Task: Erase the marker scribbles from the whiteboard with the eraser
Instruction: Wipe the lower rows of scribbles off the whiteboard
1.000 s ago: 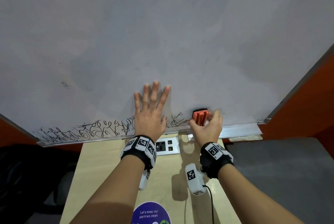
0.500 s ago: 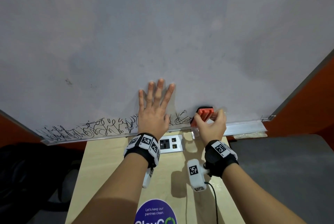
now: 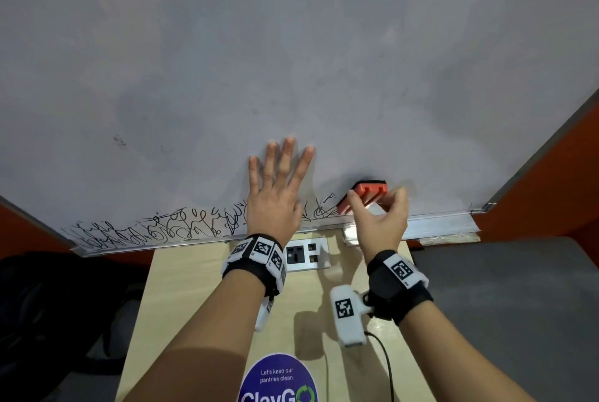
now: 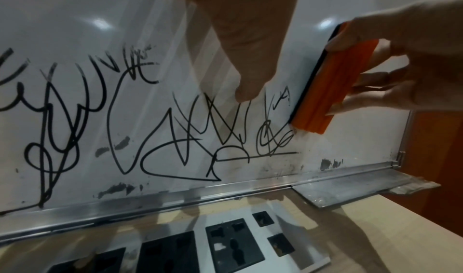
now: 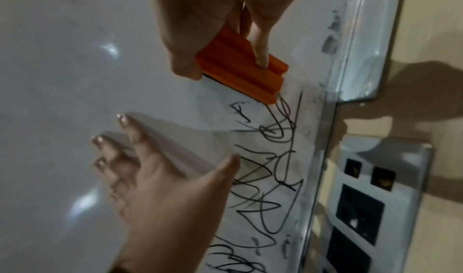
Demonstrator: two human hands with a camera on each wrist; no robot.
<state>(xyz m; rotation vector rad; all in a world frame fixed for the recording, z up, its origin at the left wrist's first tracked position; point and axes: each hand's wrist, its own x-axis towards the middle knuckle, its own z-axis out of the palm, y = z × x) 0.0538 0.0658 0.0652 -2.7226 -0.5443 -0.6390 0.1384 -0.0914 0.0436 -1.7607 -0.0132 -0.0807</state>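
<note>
Black marker scribbles (image 3: 155,229) (image 4: 175,134) (image 5: 270,168) run along the bottom strip of the whiteboard (image 3: 291,61), from its left corner to the middle. My right hand (image 3: 379,216) grips the orange eraser (image 3: 366,195) (image 4: 325,91) (image 5: 238,69) and presses its dark felt side onto the board at the right end of the scribbles. My left hand (image 3: 275,187) (image 5: 155,178) lies flat against the board with fingers spread, just left of the eraser, covering part of the scribbles.
An aluminium marker tray (image 3: 437,226) (image 4: 350,186) runs under the board at the right. Below stands a wooden desk (image 3: 201,298) with a socket panel (image 3: 308,254) (image 4: 238,243) and a round blue sticker (image 3: 278,379). Orange wall (image 3: 551,181) flanks the board.
The eraser has tilted and shifted slightly left and up, onto the right end of the scribbles. My left hand stays flat on the board.
</note>
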